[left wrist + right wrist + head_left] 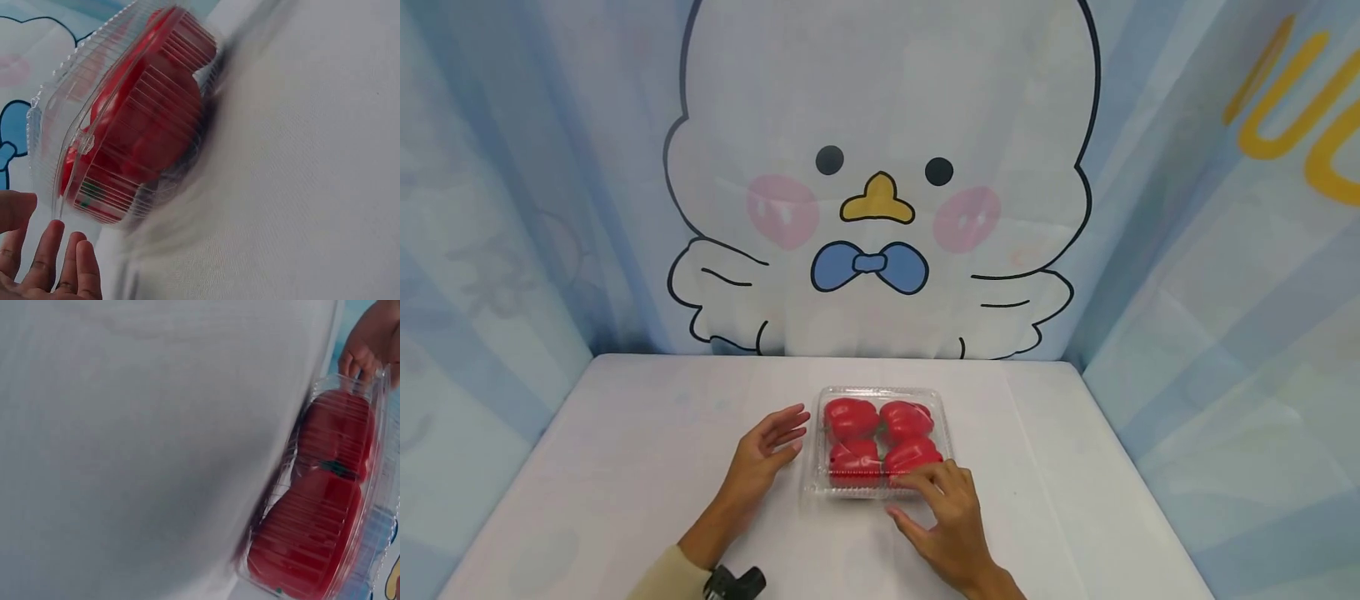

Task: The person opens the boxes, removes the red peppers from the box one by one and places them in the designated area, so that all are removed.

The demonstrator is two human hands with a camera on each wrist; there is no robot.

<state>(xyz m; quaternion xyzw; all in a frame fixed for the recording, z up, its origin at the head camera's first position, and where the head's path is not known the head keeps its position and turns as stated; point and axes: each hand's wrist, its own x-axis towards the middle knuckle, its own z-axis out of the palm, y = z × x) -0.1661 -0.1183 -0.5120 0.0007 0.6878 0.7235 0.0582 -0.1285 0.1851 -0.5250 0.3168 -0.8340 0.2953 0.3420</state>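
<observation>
A clear plastic clamshell box (817, 490) sits on the white table with its lid over several red bell peppers (852, 418). My left hand (763, 454) is beside the box's left side, fingers spread and reaching toward it; the left wrist view has its fingers (45, 256) close to the box's corner, and contact is unclear. At the front right corner, my right hand (952, 518) has bent fingers over the box's edge, its thumb apart from them. Whether those fingertips touch the lid cannot be told. Ribbed box walls and peppers (312, 531) appear in the right wrist view.
The white table (647, 450) extends around the box. Behind it hangs a curtain (880, 100) printed with a cartoon bird, and pale blue cloth (1247, 333) closes in the sides. A black device (733, 582) is strapped on the left wrist.
</observation>
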